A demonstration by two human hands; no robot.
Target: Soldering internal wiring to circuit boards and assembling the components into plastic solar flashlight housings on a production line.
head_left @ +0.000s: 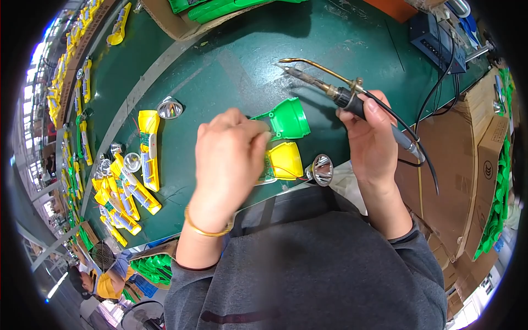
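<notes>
My left hand [228,159] grips a green plastic torch shell [286,120] by its narrow end, just above the green bench. Right below it lies a yellow torch shell [285,160] with a small circuit board and thin wires, and a silver reflector cup [321,169] rests beside it at the bench edge. My right hand [371,137] holds a soldering iron [324,85] by its black handle, tip pointing left and raised clear of the shells. Its cable runs off to the right.
A pile of yellow torch halves [124,192] and loose reflectors [169,108] lies at the left. Rows of yellow parts line the far left edge. A soldering station [434,38] and cardboard boxes [484,143] with green parts stand at the right.
</notes>
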